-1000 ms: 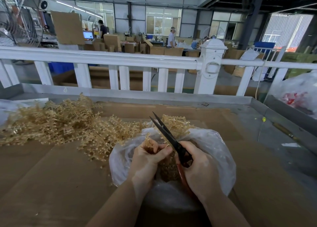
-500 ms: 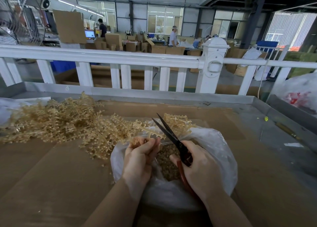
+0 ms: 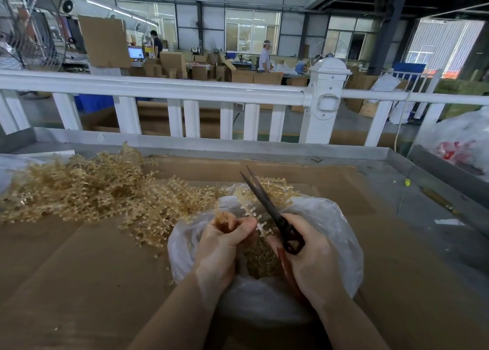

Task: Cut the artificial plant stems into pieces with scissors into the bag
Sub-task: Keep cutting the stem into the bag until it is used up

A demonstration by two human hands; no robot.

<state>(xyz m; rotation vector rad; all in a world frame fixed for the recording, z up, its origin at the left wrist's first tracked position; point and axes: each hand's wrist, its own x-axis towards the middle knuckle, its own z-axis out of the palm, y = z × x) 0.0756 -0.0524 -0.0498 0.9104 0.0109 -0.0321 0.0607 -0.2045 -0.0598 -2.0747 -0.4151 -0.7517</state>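
- Setting: warehouse floor beyond a white railing (image 3: 169,90); work surface is a cardboard sheet (image 3: 79,270) laid in a metal-edged table, under and around both hands.
- Left hand (image 3: 222,246): fingers curled, pinching a pale stem piece (image 3: 251,212) that rises from the fist toward the blades; a small clump of the same material also shows in the fist.
- Right hand (image 3: 315,259): closed around the handles of the scissors (image 3: 267,207); blades slightly parted, pointing up and away, crossing just right of the held stem.
- Bag (image 3: 336,225): clear plastic, mouth open directly beneath both hands. Contents: a mound of small tan cut pieces (image 3: 260,257), visible between the wrists.
- Uncut stock: heap of artificial plant stems (image 3: 87,188), spread left of the left hand, running up to the bag's rim; a few sprigs lie beyond the bag behind the blades.
- Second bag (image 3: 465,140): far right of the right hand, translucent, with red items inside; kind unclear.
- Risk, likely: snipped pieces may spring off past the bag's rim onto the cardboard, since the cut point sits near the far edge of the mouth; loose bits already lie there.
- Risk, likely: left fingertips sit close to the blades; a short stem leaves little margin.
- Risk, possible: blade tips could snag the thin plastic.
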